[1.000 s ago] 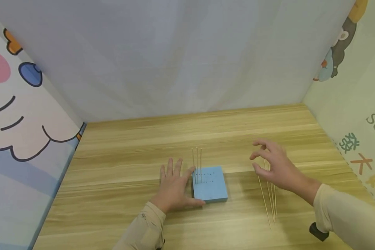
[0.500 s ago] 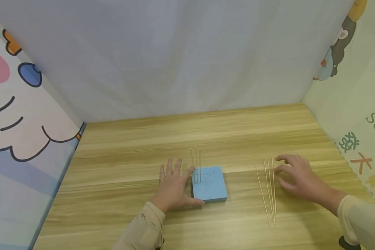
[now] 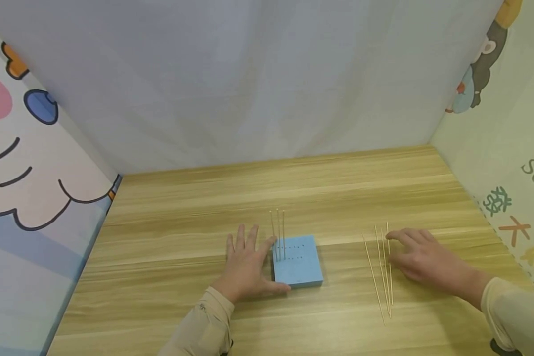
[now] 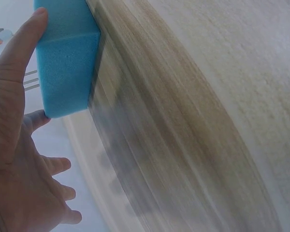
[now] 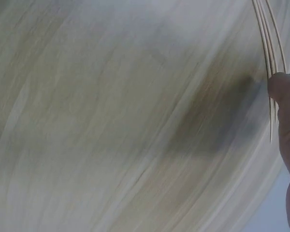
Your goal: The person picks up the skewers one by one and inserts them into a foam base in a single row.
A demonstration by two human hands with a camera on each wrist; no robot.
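A blue foam block (image 3: 299, 271) with rows of small holes sits on the table. Three thin wooden sticks (image 3: 284, 237) stand upright near its left side. My left hand (image 3: 244, 272) lies beside it, fingers spread and straight. Its thumb touches the block's front, and the index fingertip meets the back left corner; the left wrist view shows this contact on the foam (image 4: 70, 72). Several loose sticks (image 3: 374, 282) lie fanned out farther right. Over the rightmost ones is my right hand (image 3: 422, 257), thumb and index apart. In the right wrist view, a digit covers part of the sticks (image 5: 265, 34).
The wood-grain table (image 3: 182, 212) ends at a pale grey curtain (image 3: 258, 89) at the back. Cartoon-printed panels stand at left (image 3: 40, 148) and right (image 3: 485, 148).
My right hand has shifted right and down from above the loose sticks to their right side, and its fingers have come down over the rightmost ones. The left hand and block stay put.
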